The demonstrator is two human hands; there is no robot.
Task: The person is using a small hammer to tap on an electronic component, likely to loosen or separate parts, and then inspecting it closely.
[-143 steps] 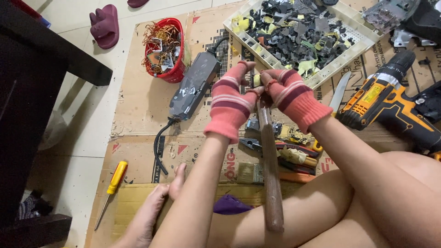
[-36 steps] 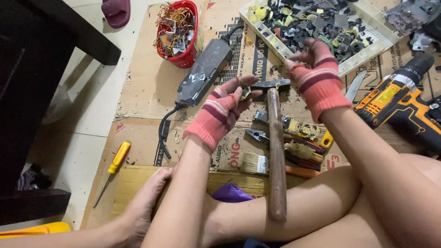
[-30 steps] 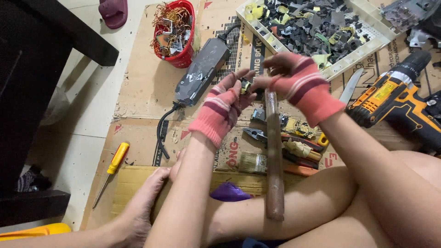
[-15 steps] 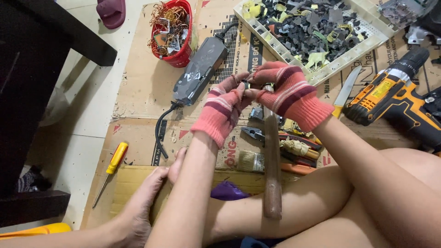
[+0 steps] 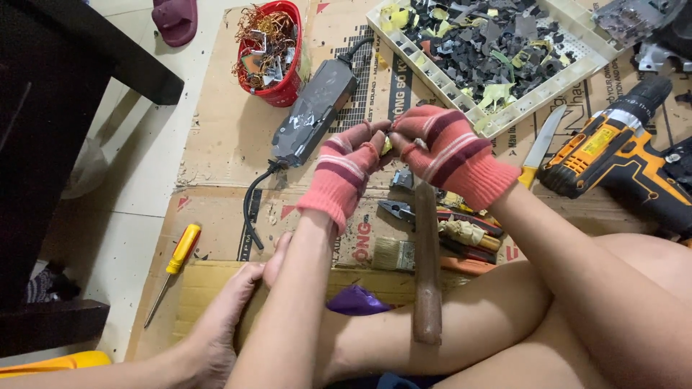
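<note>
A small yellowish piece (image 5: 388,145) is being pinched between the fingertips of the left hand (image 5: 344,171) and right hand (image 5: 441,153), both gloved, above the cardboard (image 5: 216,137). A wooden-handled hammer (image 5: 427,274) is being propped just beneath the hands, over the leg. Pliers (image 5: 398,209) and a brush (image 5: 393,253) are lying below; a cordless drill (image 5: 620,155) is lying well apart on the right side.
</note>
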